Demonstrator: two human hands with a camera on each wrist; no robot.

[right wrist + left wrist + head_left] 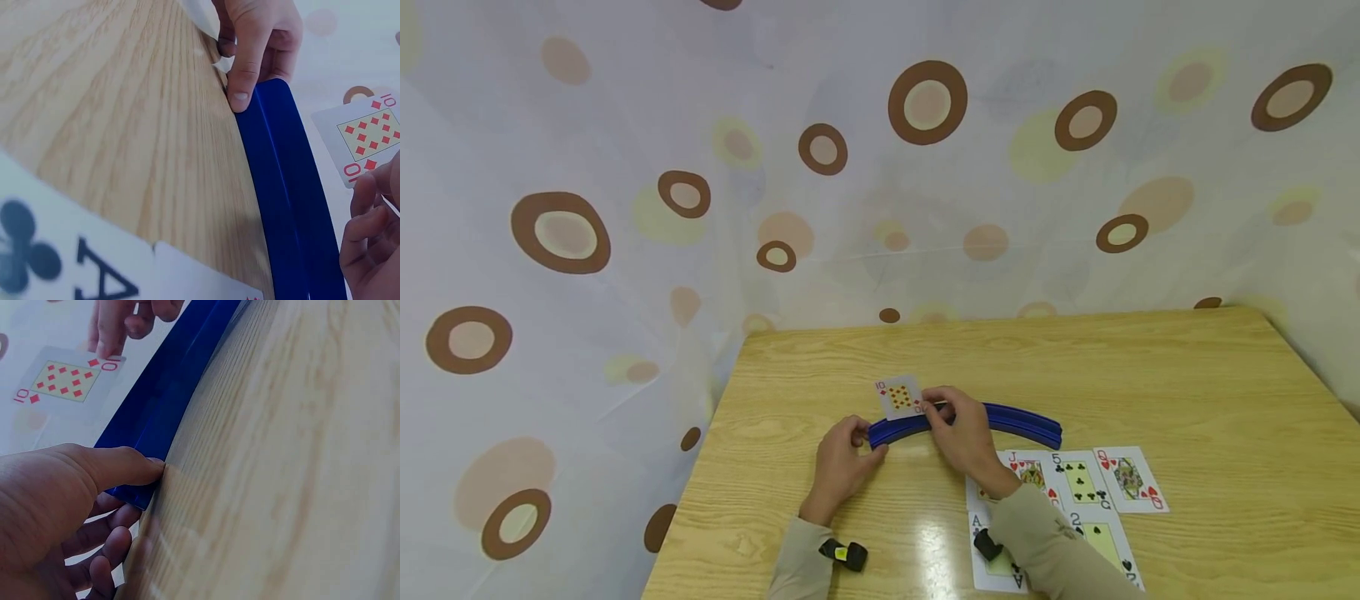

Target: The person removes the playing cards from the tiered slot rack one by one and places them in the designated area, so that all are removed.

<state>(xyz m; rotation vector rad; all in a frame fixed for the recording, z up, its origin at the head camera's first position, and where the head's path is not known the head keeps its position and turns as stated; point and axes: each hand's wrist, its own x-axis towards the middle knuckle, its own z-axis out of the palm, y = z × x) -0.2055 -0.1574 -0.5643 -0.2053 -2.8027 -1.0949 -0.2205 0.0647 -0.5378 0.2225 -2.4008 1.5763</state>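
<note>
A curved blue card holder [1024, 422] lies on the wooden table. My left hand [840, 463] grips its left end, with the thumb [134, 467] over the near edge and fingers beneath or behind. My right hand [961, 432] pinches a ten of diamonds [900, 397] by its lower right corner. That card stands face toward me at the left half of the holder, its lower edge overlapping the holder in the head view. In the right wrist view, the same ten of diamonds [365, 137] tilts beside the holder.
Face-up cards lie in two rows at front right: a jack of hearts [1032, 472], five of clubs [1081, 482], queen of hearts [1129, 479], ace of clubs [998, 575] and two of spades [1108, 546]. My right forearm covers part of them. A patterned curtain [865, 192] hangs behind the table [1225, 400].
</note>
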